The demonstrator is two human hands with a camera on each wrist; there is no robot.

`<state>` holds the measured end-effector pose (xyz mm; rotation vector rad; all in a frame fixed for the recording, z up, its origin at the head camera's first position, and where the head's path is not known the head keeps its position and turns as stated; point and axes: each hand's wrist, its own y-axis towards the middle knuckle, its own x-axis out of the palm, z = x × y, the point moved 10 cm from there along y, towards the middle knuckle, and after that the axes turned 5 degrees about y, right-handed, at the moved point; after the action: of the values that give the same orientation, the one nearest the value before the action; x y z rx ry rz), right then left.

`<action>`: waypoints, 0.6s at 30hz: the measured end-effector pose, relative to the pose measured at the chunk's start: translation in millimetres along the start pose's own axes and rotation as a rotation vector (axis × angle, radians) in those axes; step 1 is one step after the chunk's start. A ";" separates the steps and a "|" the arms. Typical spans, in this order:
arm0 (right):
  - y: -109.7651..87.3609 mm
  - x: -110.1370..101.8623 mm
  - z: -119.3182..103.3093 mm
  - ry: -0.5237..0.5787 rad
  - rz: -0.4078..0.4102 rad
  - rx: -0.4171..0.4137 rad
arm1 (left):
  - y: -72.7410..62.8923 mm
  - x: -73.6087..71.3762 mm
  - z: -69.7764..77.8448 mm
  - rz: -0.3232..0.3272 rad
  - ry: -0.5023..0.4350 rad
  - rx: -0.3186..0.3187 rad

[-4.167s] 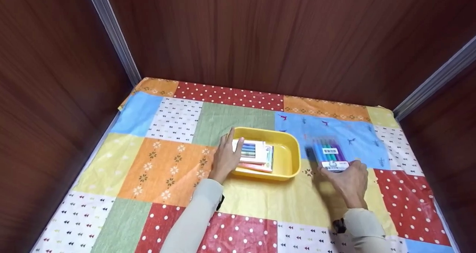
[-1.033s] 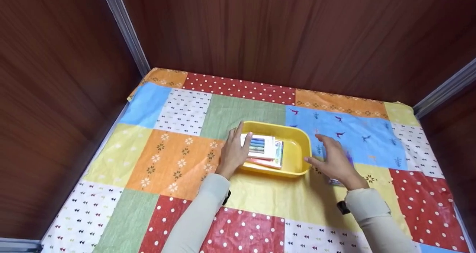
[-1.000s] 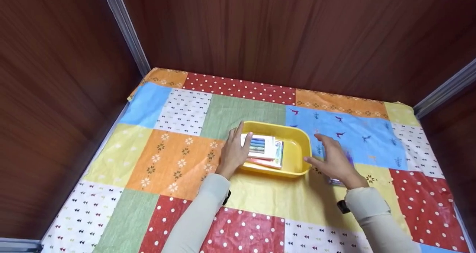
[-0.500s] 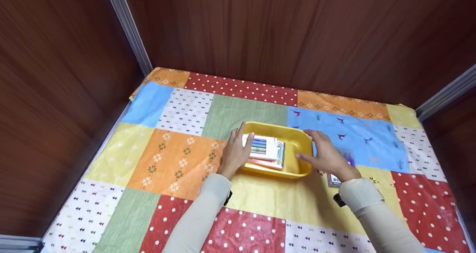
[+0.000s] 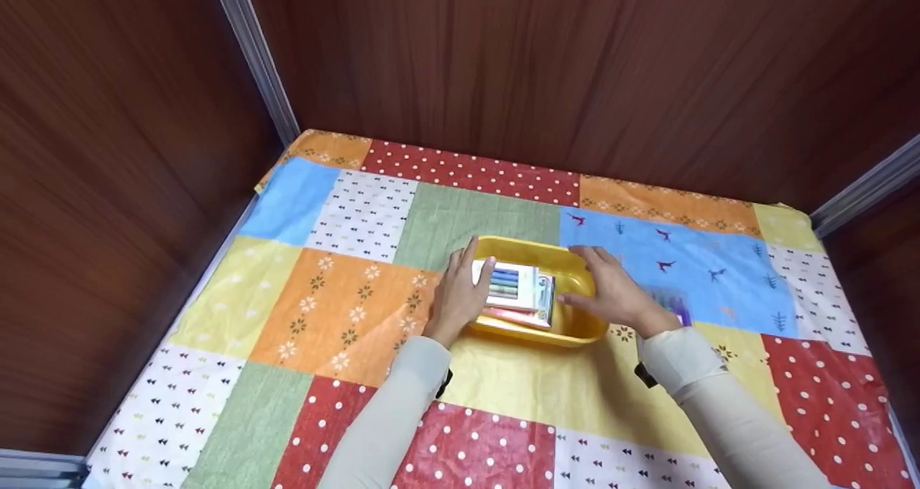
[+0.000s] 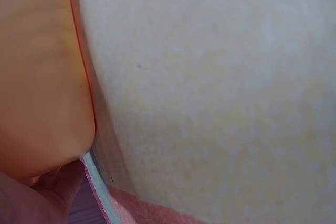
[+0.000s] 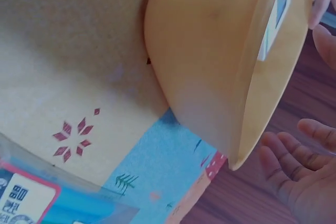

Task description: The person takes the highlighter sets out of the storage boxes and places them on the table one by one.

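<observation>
A yellow plastic basin (image 5: pixel 535 334) sits at the middle of the table. Inside its left half lie a white box (image 5: pixel 517 288) with a window showing coloured sticks and, under it, a flat pack with a pink edge (image 5: pixel 519 317). My left hand (image 5: pixel 460 295) holds the basin's left end, thumb over the inside and fingers along the outer wall. Over the basin's right end hovers my right hand (image 5: pixel 611 288), fingers spread and holding nothing. A clear case of coloured pens (image 5: pixel 678 304) lies on the cloth right of the basin, partly hidden by the right wrist.
A patchwork cloth (image 5: pixel 359 302) covers the table. Dark wood-look panels (image 5: pixel 445 65) stand behind it and on both sides, with metal strips at the corners.
The right hand has put the pen case down on the cloth and moved left, from beside the basin to over its right end. The left hand stays at the basin's left end.
</observation>
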<state>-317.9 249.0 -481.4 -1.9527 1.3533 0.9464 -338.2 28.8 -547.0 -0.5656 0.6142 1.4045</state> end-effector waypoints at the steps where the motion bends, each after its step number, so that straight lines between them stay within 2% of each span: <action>1: 1.5 1.3 -1.5 0.003 -0.004 -0.012 | 0.0 0.1 -0.2 -0.001 -0.001 0.000; 6: 7.8 7.7 -7.8 0.010 -0.026 -0.057 | -0.3 -0.8 -0.5 0.007 0.000 0.000; 18: 22.9 23.1 -10.7 -0.012 -0.120 0.010 | 0.5 -1.2 0.4 0.023 -0.006 0.015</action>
<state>-331.7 220.9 -495.3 -1.9934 1.2180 0.8910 -338.8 28.3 -546.0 -0.5436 0.6278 1.4219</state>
